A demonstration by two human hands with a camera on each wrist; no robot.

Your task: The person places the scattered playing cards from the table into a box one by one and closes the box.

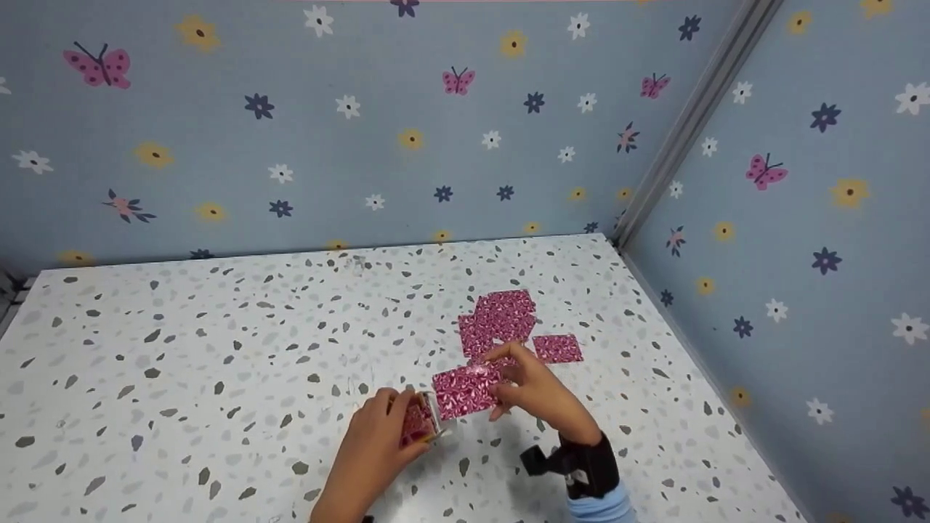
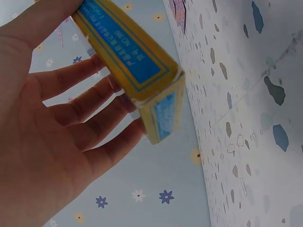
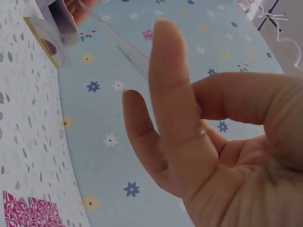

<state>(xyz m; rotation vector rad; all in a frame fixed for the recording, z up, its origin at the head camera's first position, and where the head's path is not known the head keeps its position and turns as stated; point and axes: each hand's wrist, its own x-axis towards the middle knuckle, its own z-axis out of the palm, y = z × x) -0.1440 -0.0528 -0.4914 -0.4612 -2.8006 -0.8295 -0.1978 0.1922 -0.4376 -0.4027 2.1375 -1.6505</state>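
Observation:
My left hand (image 1: 386, 430) grips a small card box (image 1: 419, 421) just above the table; in the left wrist view the box (image 2: 135, 64) is yellow with blue labels and lies against my curled fingers (image 2: 87, 118). My right hand (image 1: 508, 379) pinches a pink patterned card (image 1: 465, 391) by its right end, its left end at the box mouth. The right wrist view shows that card (image 3: 128, 49) edge-on, running from my fingers (image 3: 175, 109) to the box (image 3: 47, 38).
Several pink cards (image 1: 501, 319) lie overlapping on the speckled white table (image 1: 218, 363) just beyond my hands, with one more card (image 1: 558, 349) to their right. Flowered blue walls (image 1: 799, 218) close in the back and right sides.

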